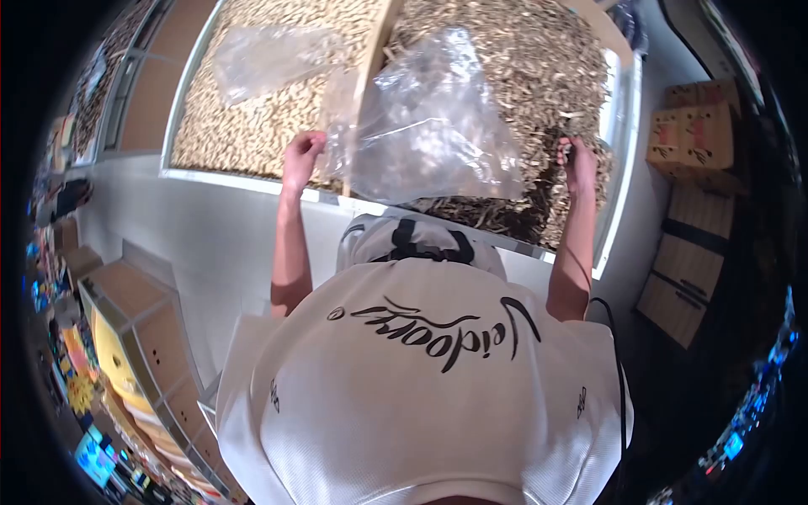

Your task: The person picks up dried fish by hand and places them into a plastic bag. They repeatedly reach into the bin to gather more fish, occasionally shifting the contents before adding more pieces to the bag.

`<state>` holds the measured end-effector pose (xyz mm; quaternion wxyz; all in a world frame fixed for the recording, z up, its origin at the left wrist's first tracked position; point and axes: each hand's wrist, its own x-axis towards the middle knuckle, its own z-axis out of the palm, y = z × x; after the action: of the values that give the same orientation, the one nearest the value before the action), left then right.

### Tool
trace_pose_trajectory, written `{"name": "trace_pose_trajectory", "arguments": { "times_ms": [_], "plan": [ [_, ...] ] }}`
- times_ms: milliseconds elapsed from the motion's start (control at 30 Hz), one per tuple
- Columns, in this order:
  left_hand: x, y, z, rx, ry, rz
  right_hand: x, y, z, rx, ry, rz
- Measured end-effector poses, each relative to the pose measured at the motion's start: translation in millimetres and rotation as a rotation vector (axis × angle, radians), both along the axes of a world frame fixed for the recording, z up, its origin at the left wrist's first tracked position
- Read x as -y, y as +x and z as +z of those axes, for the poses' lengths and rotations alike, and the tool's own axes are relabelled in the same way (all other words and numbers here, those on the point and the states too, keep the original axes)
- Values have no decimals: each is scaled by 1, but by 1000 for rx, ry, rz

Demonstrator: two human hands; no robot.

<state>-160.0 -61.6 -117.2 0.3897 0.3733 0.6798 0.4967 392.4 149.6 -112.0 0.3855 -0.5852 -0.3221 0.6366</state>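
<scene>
A large clear plastic bag [438, 126] lies across the wooden divider [370, 76], mostly over the brown dried pieces [539, 67] on the right. My left hand [304, 156] is pinched at the bag's left edge, above the pale pieces [244, 139]. On the right, my right hand [577, 160] is closed over the brown pieces, with something small and dark at its fingers that I cannot make out. A second clear bag [269, 61] rests flat on the pale pieces.
The bin's white front rim [227, 179] runs below both hands. Cardboard boxes [694, 135] stand at the right above a wooden cabinet [686, 261]. Another display case [147, 324] with yellow contents is at the lower left.
</scene>
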Motion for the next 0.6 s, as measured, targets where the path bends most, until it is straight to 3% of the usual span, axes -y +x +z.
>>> {"name": "trace_pose_trajectory", "arguments": {
  "times_ms": [100,233,300,400,500,600],
  "plan": [
    [-4,-7,-8,-226,-63,59,-24,37,10,287,88,-66],
    [-8,23,37,-659,-29,166,-48,77,11,334,96,-154],
    [-9,45,65,-712,80,182,-54,88,17,367,75,-189],
    [-11,67,91,-740,195,125,-63,102,15,375,57,-225],
    [-15,90,101,-568,276,0,-69,114,3,377,36,-195],
    [-23,123,96,-377,179,-263,-73,137,-28,472,-17,-80]
  ]
}}
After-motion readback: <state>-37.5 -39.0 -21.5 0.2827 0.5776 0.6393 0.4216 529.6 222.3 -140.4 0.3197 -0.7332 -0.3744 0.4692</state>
